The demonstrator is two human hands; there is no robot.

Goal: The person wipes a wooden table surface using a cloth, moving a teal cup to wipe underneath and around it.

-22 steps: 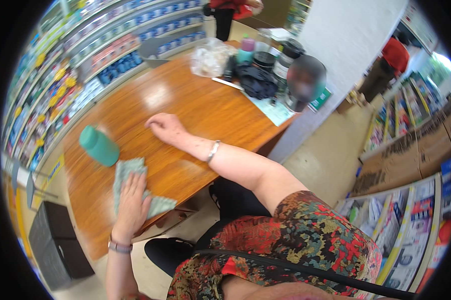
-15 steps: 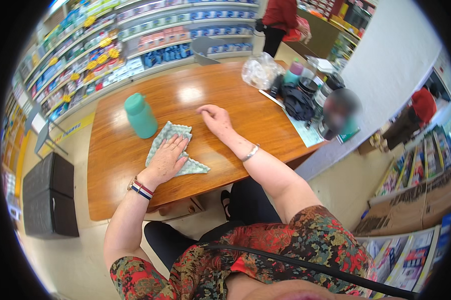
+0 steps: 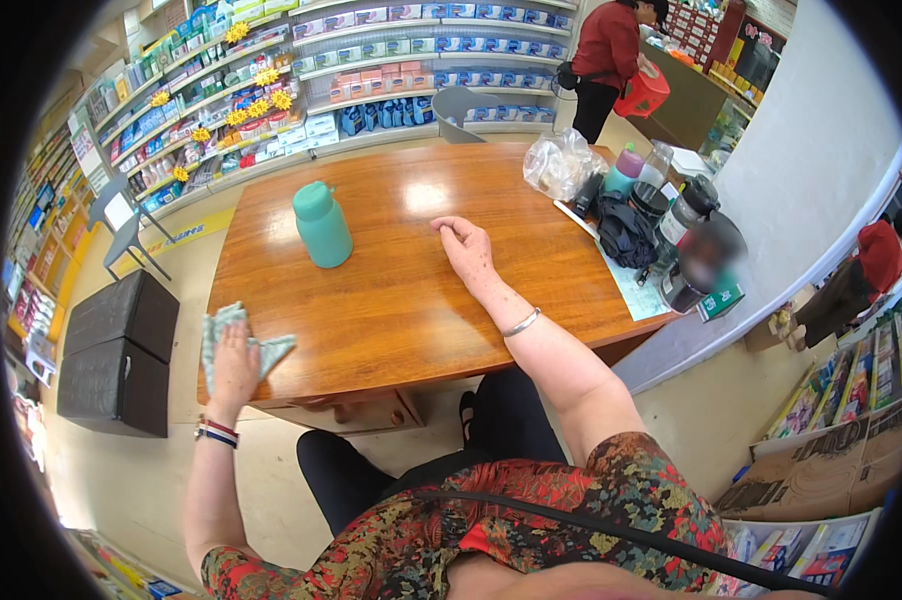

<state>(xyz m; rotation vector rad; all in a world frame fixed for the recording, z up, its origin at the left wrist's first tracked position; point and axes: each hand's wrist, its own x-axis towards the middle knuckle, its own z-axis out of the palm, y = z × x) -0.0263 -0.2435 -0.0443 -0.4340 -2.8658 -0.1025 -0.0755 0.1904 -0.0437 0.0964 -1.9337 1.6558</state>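
Note:
At the table's near left corner my left hand (image 3: 234, 365) lies flat with its fingers stretched out. It presses on a pale green checked cloth (image 3: 276, 350), part of which is hidden under the palm. Across the middle of the glossy wooden table (image 3: 391, 320) rests my right hand (image 3: 466, 252), with loosely curled fingers held together and nothing seen in them. A teal bottle (image 3: 322, 228) stands upright between the two hands, farther back than my left hand and touched by neither.
Crowded on the table's right end are a clear plastic bag (image 3: 561, 165), a dark cloth bundle (image 3: 626, 232) and several bottles (image 3: 683, 210). A black padded stool (image 3: 121, 365) stands left of the table. Beyond the far edge are a grey chair (image 3: 458, 112) and a person in red (image 3: 606, 50).
My left hand has slid left and nearer with the cloth, to the table's left edge. The view has shifted, while my right hand stays resting on the table.

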